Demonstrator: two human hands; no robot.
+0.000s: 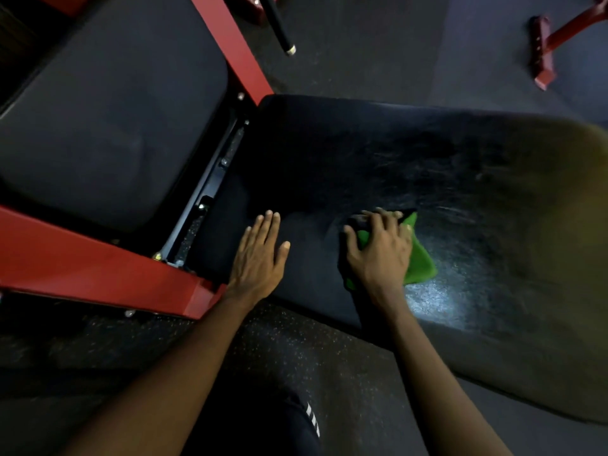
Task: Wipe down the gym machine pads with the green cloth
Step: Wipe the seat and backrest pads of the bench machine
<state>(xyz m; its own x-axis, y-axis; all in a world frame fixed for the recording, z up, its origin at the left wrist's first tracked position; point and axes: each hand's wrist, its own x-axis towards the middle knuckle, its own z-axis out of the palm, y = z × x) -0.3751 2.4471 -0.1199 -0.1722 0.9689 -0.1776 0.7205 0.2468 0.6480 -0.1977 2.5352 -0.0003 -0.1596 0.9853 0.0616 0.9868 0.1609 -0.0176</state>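
Head view, looking down.

- 2 black pads in sight: larger pad point(378, 153) centre-right and second pad point(108, 120) upper left. A gap with bolts and brackets runs between them.
- 1 green cloth point(422, 258), bunched, lies on the larger pad near its front edge.
- Right hand point(381, 253) sits on top of the cloth, fingers curled over it and gripping, thumb spread to the left. Green shows past the hand on the right and a little under the thumb.
- Left hand point(260, 255) is near the cloth but apart from it, palm down flat on the same pad. 4 fingers straight and together, thumb out; it holds nothing.
- 1 shiny patch point(434, 302) on the larger pad just below the cloth.
- 2 red frame beams point(82, 258) border the second pad.
- 1 more red foot point(543, 51) at top right on the speckled floor point(296, 350).
- 1 black bar point(278, 24) with a pale tip, top centre.
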